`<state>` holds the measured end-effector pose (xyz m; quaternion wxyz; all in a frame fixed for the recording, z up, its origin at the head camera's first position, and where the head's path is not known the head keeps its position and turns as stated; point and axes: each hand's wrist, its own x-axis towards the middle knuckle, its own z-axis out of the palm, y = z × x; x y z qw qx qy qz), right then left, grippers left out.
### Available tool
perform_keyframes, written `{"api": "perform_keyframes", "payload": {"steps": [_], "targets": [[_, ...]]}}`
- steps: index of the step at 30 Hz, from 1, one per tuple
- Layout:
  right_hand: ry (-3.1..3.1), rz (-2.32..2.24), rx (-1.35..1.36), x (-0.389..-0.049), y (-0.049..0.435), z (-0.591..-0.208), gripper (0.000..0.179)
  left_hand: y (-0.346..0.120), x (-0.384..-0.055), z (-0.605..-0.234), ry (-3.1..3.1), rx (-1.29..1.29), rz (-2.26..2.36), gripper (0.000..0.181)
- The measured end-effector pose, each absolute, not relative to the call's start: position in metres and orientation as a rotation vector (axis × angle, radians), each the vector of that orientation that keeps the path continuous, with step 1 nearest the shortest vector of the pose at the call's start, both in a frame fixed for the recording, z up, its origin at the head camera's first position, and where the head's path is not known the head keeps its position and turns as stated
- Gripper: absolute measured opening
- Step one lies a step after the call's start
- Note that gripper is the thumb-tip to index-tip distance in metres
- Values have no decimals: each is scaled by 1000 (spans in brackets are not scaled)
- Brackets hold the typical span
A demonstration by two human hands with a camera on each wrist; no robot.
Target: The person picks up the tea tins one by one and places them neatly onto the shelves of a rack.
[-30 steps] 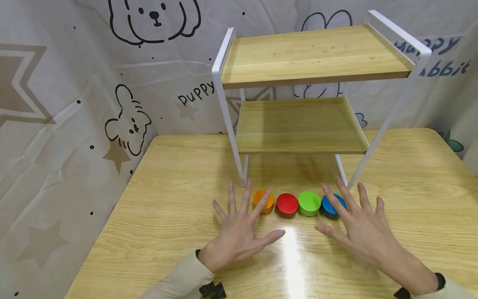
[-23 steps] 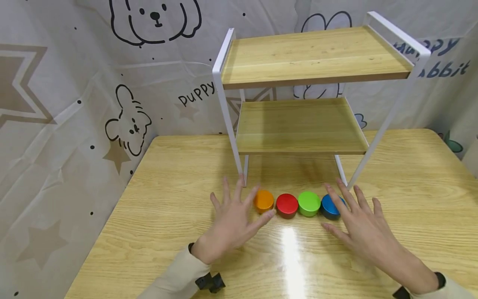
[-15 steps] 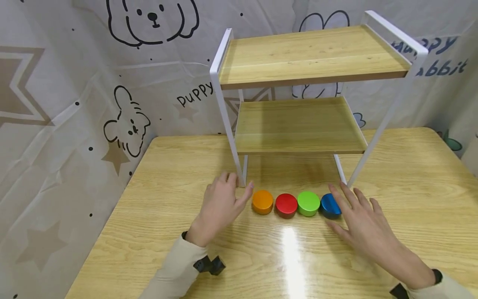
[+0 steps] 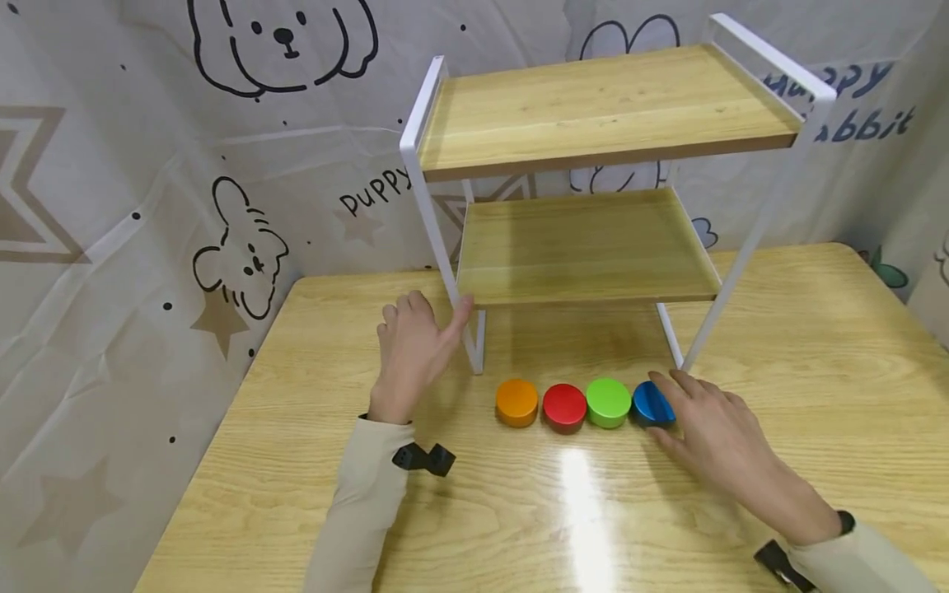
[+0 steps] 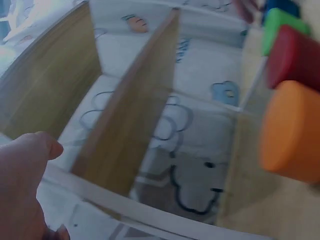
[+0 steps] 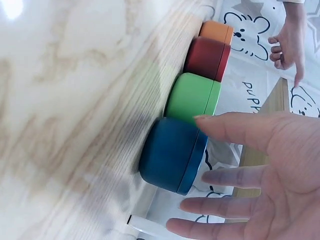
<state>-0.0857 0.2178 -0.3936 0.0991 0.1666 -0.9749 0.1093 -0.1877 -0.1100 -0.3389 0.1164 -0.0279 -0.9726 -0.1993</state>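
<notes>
My left hand [image 4: 411, 354] is raised beside the left front leg of a two-tier shelf [image 4: 593, 115], thumb extended and fingers loosely bent, with nothing in it. In the left wrist view, its thumb [image 5: 37, 150] appears near the shelf frame; contact is unclear. My right hand [image 4: 722, 441] is at the blue round lidded tin [image 4: 652, 403], thumb and fingers spread around it without a grip. The right wrist view has those fingers fairly straight and the blue tin [image 6: 172, 152] on the table. Green [image 4: 609, 403], red [image 4: 564, 408] and orange [image 4: 516, 403] tins continue the row leftward.
The shelf has wooden boards and white metal legs, and stands on the wooden table [image 4: 296, 478] behind the tins. A printed cloth [image 4: 133, 313] hangs behind and to the left. Dark camera mounts [image 4: 423, 459] are strapped at the wrists.
My left hand has moved from beside the orange tin up and left to the shelf leg, its spread fingers now bent. My right hand's fingers have drawn closer together near the blue tin.
</notes>
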Motion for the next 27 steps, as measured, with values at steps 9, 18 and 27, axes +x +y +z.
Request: {"api": "perform_keyframes", "payload": {"steps": [9,18,27], "targets": [[-3085,419,399,-96,219,-381,64,-101,-194,-324,-2853,30,-583,84],[-3136,469,431,-103,217,-382,67,-102,-195,-328,-2837,109,-572,80],[-3117,470,400,-101,214,-392,65,-95,-197,-334,-2861,57,-584,77]]}}
